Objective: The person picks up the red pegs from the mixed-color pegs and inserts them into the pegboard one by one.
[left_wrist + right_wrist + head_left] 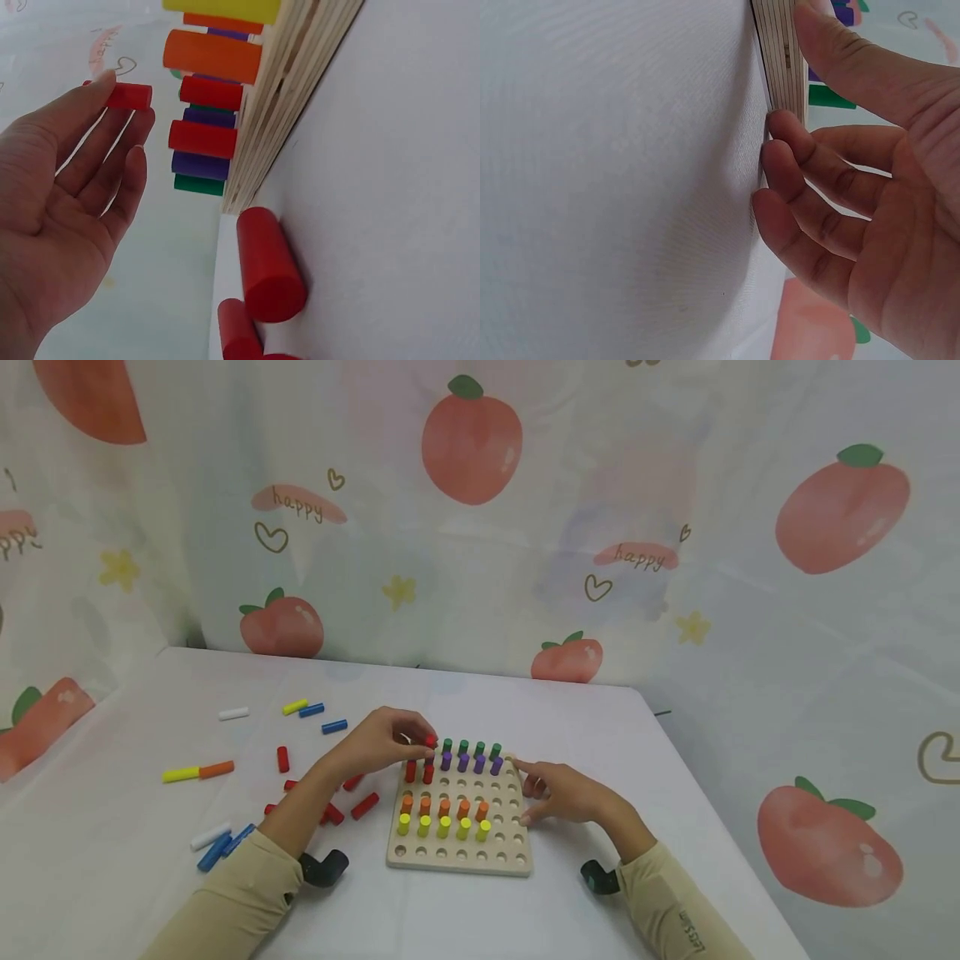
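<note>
Left hand (386,739) pinches a red peg (431,741) between thumb and fingertips, above the far-left part of the pegboard (453,866), while right hand (566,795), fingers relaxed, touches the pegboard's right edge; yellow pegs (444,827) upright in its near part, loose red pegs (365,806) to its left.
</note>
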A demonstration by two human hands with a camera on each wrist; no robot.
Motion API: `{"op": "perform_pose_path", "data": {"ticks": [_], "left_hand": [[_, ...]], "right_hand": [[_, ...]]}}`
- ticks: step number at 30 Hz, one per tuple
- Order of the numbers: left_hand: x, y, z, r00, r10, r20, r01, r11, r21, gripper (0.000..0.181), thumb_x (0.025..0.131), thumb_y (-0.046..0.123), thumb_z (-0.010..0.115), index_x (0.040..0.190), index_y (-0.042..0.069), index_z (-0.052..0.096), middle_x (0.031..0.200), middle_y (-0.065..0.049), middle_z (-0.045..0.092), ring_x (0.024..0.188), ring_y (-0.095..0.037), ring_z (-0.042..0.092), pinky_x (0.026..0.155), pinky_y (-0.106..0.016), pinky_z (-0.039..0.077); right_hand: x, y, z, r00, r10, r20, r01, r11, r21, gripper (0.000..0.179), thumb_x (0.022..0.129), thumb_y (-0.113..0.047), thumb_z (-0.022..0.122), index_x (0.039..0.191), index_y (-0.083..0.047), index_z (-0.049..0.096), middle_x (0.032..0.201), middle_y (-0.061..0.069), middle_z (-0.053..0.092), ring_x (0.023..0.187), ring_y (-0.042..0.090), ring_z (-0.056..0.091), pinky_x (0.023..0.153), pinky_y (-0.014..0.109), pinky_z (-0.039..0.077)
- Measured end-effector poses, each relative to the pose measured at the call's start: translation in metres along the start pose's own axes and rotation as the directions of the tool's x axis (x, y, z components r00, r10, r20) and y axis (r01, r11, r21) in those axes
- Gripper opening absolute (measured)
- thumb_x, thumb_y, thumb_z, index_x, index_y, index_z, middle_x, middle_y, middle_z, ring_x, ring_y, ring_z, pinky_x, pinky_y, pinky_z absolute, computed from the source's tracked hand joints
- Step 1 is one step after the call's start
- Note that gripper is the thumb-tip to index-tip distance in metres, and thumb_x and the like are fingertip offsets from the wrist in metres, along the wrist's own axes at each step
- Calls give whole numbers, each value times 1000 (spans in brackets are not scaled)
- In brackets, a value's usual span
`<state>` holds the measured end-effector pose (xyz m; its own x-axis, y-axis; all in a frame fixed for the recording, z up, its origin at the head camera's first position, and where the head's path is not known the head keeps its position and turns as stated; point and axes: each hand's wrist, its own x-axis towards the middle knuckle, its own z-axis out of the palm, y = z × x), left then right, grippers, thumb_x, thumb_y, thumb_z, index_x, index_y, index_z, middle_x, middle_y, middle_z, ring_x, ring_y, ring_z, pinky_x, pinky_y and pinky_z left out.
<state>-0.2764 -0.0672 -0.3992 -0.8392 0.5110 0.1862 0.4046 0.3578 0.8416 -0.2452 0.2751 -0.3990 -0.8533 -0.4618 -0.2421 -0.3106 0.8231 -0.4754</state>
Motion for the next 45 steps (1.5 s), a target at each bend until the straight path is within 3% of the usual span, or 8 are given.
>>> {"op": "perform_pose_path", "data": {"ticks": [8, 17, 35, 45], "left_hand": [[3, -4, 16, 999, -53, 3, 53, 998, -16, 22, 93, 17, 80, 114, 10, 75, 101, 5, 75, 95, -16, 71, 91, -36, 57], [1, 3, 26, 996, -94, 7, 94, 996, -12, 21, 94, 13, 78, 114, 12, 74, 102, 5, 74, 98, -17, 70, 92, -36, 57], [1, 3, 30, 995, -89, 52, 87, 996, 35, 22, 94, 13, 78, 116, 8, 74, 101, 5, 73, 97, -16, 70, 92, -36, 57], [3, 1, 34, 996, -83, 31, 82, 995, 51, 21, 95, 12, 77, 116, 8, 75, 101, 5, 74, 97, -16, 70, 93, -38, 57]], "right_hand": [[-2, -1, 1, 1000, -3, -2, 4, 1000, 12, 91, 83, -20, 89, 158, -5, 40, 103, 0, 59, 98, 21, 55, 85, 36, 51], [-2, -3, 2, 1000, -21, 6, 21, 1000, 2, 90, 83, -19, 88, 158, -3, 40, 103, -1, 59, 98, 20, 55, 85, 37, 50], [-3, -4, 1, 1000, 2, 3, -2, 1000, -7, 91, 83, -19, 89, 158, -5, 40, 102, -1, 59, 97, 19, 55, 86, 36, 51], [-3, -4, 0, 1000, 0, -4, -1, 1000, -13, 90, 83, -19, 88, 158, -5, 40, 102, -1, 59, 97, 19, 55, 85, 36, 50]]}}
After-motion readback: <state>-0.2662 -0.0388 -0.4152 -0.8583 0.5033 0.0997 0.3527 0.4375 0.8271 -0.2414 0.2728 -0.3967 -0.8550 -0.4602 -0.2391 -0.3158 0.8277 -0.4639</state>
